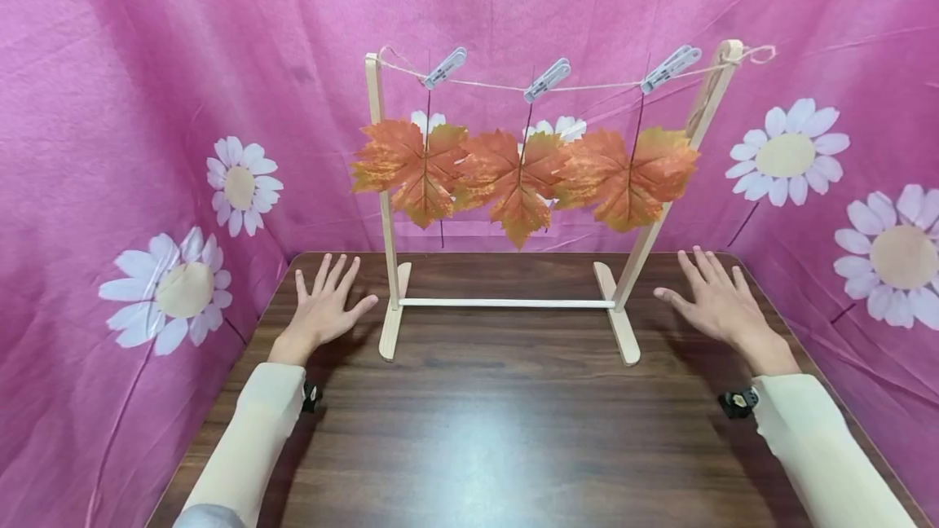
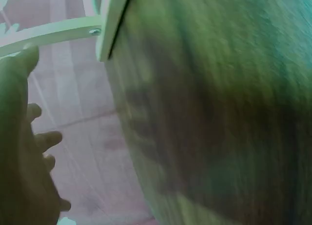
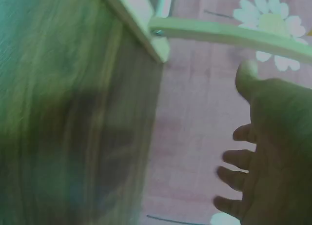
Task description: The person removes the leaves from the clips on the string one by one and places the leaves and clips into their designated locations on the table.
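A wooden stand (image 1: 506, 303) rises at the back of the table, with a string (image 1: 487, 85) tied between its two posts. Three grey clothespins (image 1: 548, 80) sit on the string, and below each hangs an orange maple leaf (image 1: 519, 178) by its dark stem. To the left of the stand is my left hand (image 1: 325, 304), fingers spread and holding nothing. My right hand (image 1: 719, 304) is on the other side, equally spread and free of any object. Both wrist views show a spread hand, left (image 2: 24, 147) and right (image 3: 278, 147), beside a stand post.
The dark wood-grain table (image 1: 469, 414) carries the stand near its far edge. A pink cloth (image 1: 308, 39) with large white daisies hangs behind and along both sides. Small black devices (image 1: 738, 403) are worn at the wrists under pale sleeves.
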`<action>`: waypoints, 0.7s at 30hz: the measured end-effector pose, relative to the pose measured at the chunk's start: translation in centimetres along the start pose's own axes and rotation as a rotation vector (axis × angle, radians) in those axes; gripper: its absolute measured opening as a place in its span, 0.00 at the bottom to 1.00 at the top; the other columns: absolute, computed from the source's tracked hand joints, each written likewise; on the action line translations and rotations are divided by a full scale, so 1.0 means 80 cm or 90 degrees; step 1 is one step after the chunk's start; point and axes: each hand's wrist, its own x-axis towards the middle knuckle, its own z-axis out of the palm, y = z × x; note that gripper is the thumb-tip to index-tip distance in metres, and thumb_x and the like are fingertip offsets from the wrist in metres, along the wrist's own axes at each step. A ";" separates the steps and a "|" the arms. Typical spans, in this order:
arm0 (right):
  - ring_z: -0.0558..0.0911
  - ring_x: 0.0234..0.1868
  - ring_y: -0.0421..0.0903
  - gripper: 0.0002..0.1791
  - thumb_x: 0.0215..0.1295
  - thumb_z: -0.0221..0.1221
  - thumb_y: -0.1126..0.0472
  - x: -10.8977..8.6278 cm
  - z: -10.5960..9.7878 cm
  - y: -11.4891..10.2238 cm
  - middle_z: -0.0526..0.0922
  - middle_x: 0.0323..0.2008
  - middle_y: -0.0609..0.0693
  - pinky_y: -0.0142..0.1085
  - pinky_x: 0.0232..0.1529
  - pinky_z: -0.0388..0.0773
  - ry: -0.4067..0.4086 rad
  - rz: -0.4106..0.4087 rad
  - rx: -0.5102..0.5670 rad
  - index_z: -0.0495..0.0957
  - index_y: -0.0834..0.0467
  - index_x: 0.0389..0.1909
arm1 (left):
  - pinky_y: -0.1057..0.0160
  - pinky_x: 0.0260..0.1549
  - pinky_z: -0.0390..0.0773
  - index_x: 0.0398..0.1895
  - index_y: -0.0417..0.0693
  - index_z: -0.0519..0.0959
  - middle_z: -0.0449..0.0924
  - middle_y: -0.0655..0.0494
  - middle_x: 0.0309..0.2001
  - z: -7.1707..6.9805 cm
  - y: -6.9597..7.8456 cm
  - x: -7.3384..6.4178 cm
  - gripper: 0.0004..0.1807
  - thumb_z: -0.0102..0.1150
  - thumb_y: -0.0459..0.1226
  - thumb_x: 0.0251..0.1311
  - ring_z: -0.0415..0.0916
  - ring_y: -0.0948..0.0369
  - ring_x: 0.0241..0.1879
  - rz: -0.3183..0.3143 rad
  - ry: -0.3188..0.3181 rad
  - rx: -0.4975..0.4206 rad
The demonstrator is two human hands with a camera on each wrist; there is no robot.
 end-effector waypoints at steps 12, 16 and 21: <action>0.88 0.34 0.57 0.13 0.74 0.64 0.49 -0.003 -0.052 -0.063 0.90 0.34 0.53 0.57 0.31 0.80 0.178 -0.028 0.077 0.84 0.56 0.43 | 0.45 0.39 0.83 0.50 0.44 0.85 0.88 0.49 0.42 -0.045 0.039 0.003 0.10 0.65 0.39 0.71 0.85 0.49 0.39 0.089 0.244 -0.111; 0.83 0.28 0.45 0.09 0.73 0.65 0.53 -0.004 -0.070 -0.088 0.89 0.29 0.50 0.43 0.28 0.77 0.201 -0.071 0.113 0.86 0.55 0.38 | 0.53 0.35 0.80 0.40 0.45 0.86 0.86 0.52 0.34 -0.062 0.059 0.006 0.02 0.66 0.34 0.69 0.81 0.55 0.32 0.104 0.275 -0.179; 0.75 0.24 0.34 0.08 0.76 0.65 0.55 -0.006 -0.095 -0.130 0.85 0.25 0.49 0.32 0.26 0.71 0.184 -0.121 0.204 0.86 0.55 0.39 | 0.57 0.34 0.81 0.38 0.40 0.87 0.87 0.49 0.32 -0.084 0.089 0.009 0.02 0.68 0.31 0.67 0.79 0.59 0.30 0.130 0.318 -0.279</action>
